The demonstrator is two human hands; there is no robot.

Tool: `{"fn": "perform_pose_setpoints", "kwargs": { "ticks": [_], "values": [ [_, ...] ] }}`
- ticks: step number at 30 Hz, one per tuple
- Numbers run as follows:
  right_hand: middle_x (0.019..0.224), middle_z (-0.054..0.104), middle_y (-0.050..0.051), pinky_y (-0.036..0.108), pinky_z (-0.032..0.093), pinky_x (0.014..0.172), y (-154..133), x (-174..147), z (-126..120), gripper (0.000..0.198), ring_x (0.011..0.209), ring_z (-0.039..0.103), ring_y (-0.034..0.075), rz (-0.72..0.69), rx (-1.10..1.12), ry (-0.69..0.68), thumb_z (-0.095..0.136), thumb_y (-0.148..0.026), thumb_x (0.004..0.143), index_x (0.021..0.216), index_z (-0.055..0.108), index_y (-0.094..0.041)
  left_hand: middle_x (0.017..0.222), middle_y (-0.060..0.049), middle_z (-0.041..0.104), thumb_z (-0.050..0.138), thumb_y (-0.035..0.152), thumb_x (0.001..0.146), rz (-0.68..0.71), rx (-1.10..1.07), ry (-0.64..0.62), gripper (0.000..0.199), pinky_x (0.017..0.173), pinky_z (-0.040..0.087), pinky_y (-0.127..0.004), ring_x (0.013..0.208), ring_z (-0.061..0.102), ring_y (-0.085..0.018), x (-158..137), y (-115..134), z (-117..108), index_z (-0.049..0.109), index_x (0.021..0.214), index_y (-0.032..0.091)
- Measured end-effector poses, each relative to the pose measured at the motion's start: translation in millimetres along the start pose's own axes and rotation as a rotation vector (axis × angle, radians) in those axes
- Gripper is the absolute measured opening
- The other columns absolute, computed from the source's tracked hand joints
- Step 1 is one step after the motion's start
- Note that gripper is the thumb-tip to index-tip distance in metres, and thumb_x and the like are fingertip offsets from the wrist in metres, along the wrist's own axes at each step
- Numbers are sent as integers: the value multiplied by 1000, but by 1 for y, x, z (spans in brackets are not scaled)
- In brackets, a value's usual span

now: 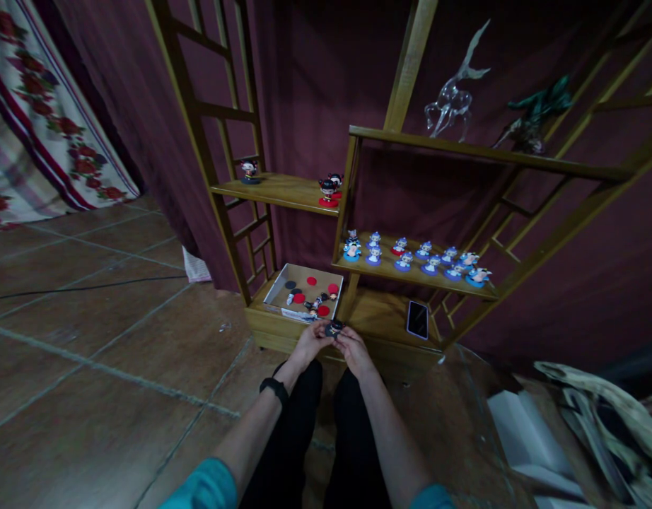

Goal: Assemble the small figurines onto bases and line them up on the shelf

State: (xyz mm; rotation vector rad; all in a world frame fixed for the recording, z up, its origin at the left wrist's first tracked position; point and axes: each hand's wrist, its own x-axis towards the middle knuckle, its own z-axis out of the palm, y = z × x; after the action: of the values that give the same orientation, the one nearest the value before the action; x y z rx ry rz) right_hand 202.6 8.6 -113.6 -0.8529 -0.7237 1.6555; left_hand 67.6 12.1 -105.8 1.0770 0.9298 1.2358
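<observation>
Pinching a dark-based figure [334,328] between them, the left hand [311,341] and right hand [353,348] are meeting just in front of the box's front right corner; the fingers of both are closing around its sides. Its base seems to be sitting under the body, though whether it is firmly fixed is too small to tell.

Behind the hands, the box [283,311] is resting at the left end of the bottom shelf [382,311]. Inside, several loose figures [315,302] are lying on their sides towards the front right corner, while red discs [299,298] and dark discs [290,285] are lying flat among and behind them. These are apparently remaining to be paired, so the work is probably only partly done.

Above, on the left shelf [283,189], one figure [249,172] is standing on a dark base near the left end, and two red-based figures [328,192] are standing by the right end, looking finished. On the right shelf [411,277], bluish figures [404,261] are standing in two rows, also seemingly complete.

Farther out, a phone [417,319] is lying near the bottom shelf's right end, and a clear horse [452,102] is standing on the top shelf [496,157].
</observation>
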Motion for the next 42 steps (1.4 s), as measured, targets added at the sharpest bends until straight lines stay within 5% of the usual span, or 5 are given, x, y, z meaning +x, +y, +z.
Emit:
{"fn": "perform_pose_setpoints", "kwargs": {
  "ticks": [29,42],
  "values": [
    [90,68,3,28,48,73,13,11,-10,30,79,62,15,-17,40,25,68,-15,56,86,65,-19,64,0,60,67,18,59,-36,-45,48,34,56,39,-20,58,54,-10,-2,8,2,61,92,12],
    [93,68,6,29,48,73,3,3,-3,35,81,64,18,21,17,-27,69,-17,58,92,65,-16,69,-4,64,67,16,63,-153,-145,113,36,56,41,-20,56,55,-9,0,2,-3,61,98,10]
  ]
}}
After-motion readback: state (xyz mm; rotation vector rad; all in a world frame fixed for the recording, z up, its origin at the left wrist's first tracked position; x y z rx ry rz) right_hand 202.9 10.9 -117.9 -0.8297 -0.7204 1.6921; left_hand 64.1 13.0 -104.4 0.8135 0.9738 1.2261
